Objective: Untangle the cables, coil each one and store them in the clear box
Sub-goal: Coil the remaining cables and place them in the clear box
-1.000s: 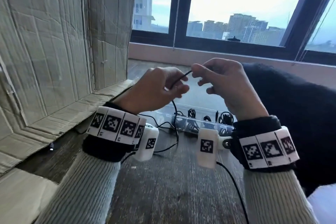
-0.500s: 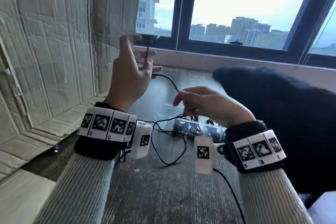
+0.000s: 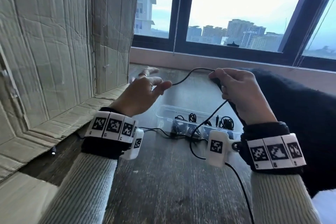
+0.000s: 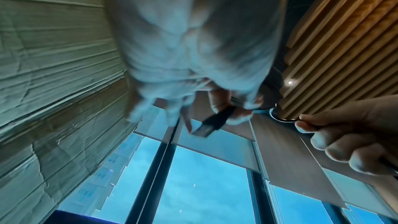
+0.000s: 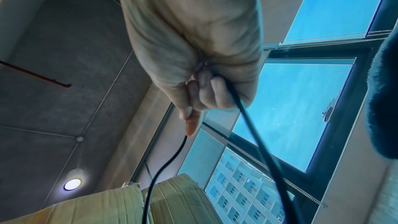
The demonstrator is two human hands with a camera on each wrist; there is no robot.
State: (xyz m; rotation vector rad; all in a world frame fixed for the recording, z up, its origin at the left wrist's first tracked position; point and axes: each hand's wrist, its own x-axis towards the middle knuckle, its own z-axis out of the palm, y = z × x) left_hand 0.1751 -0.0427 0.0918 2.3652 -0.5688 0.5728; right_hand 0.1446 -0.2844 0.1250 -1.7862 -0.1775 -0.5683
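Both hands hold one thin black cable above the clear plastic box: left hand pinches its plug end, right hand grips farther along (coiling stage, I judge); next, wrap loops.

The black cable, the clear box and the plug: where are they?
black cable (image 3: 189,74): head view, span between hands.
clear box (image 3: 164,114): head view, left wall.
plug (image 4: 217,119): left wrist view, dark body.

The left hand has dropped and the right hand risen, cable stretched level between them.
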